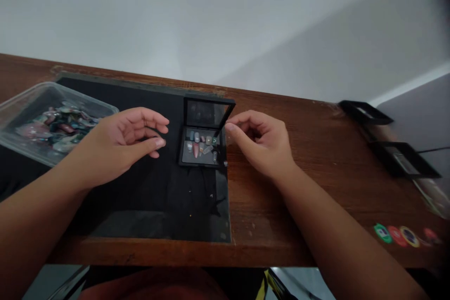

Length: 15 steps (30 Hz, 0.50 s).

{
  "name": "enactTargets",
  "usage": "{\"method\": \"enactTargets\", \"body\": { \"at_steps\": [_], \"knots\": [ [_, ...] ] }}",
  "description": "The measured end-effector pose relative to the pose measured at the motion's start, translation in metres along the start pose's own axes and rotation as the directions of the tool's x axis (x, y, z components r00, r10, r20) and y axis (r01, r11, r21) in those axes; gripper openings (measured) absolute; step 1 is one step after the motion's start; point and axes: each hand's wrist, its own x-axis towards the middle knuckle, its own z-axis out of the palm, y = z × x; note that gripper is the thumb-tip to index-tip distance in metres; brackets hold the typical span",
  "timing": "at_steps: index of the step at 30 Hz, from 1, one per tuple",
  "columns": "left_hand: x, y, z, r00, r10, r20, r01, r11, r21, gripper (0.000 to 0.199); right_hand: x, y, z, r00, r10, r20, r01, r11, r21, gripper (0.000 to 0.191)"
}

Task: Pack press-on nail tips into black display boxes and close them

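Observation:
A small black display case stands with its lid raised. Several decorated false nails lie on its grey pad, among them a long pink one and some clear or greenish ones. My right hand is at the right edge of the lid, thumb and forefinger pinched together there. To the left of the case, my left hand hovers over the black mat, fingers loosely curled and apart, holding nothing.
A clear plastic tub with several shiny, mixed small pieces sits at the left. Two black frame-like cases lie at the right of the wooden table. Round coloured stickers or tokens are near its front right. A wall rises behind.

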Motion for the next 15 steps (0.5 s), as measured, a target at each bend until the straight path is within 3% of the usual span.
{"method": "enactTargets", "body": {
  "at_steps": [4, 8, 10, 12, 13, 14, 15],
  "knots": [
    [0.0, 0.004, -0.007, 0.991, 0.094, -0.099, -0.098, 0.995, -0.028, 0.037, -0.002, -0.004, 0.002, 0.993, -0.035, -0.112, 0.033, 0.999, -0.018, 0.015],
    [-0.006, 0.024, -0.015, 0.935, 0.211, -0.284, -0.215, 0.976, 0.016, 0.048, -0.002, -0.005, 0.003, 0.985, -0.044, -0.167, 0.038, 0.999, -0.037, 0.01],
    [-0.01, 0.033, -0.023, 0.866, 0.304, -0.396, -0.28, 0.952, 0.12, 0.054, -0.003, -0.006, 0.004, 0.986, -0.051, -0.161, 0.045, 0.998, -0.045, 0.01],
    [-0.012, 0.037, -0.039, 0.742, 0.42, -0.522, -0.323, 0.907, 0.272, 0.059, -0.004, -0.006, 0.005, 0.985, -0.061, -0.164, 0.052, 0.997, -0.06, 0.009],
    [-0.013, 0.036, -0.05, 0.676, 0.463, -0.574, -0.313, 0.885, 0.346, 0.061, -0.004, -0.007, 0.005, 0.983, -0.063, -0.175, 0.052, 0.996, -0.068, 0.008],
    [-0.013, 0.034, -0.061, 0.635, 0.479, -0.606, -0.27, 0.873, 0.407, 0.064, -0.005, -0.007, 0.005, 0.98, -0.062, -0.189, 0.049, 0.996, -0.076, 0.008],
    [-0.013, 0.031, -0.073, 0.625, 0.469, -0.624, -0.202, 0.869, 0.451, 0.067, -0.005, -0.007, 0.006, 0.977, -0.059, -0.203, 0.044, 0.996, -0.081, 0.009]
  ]
}}
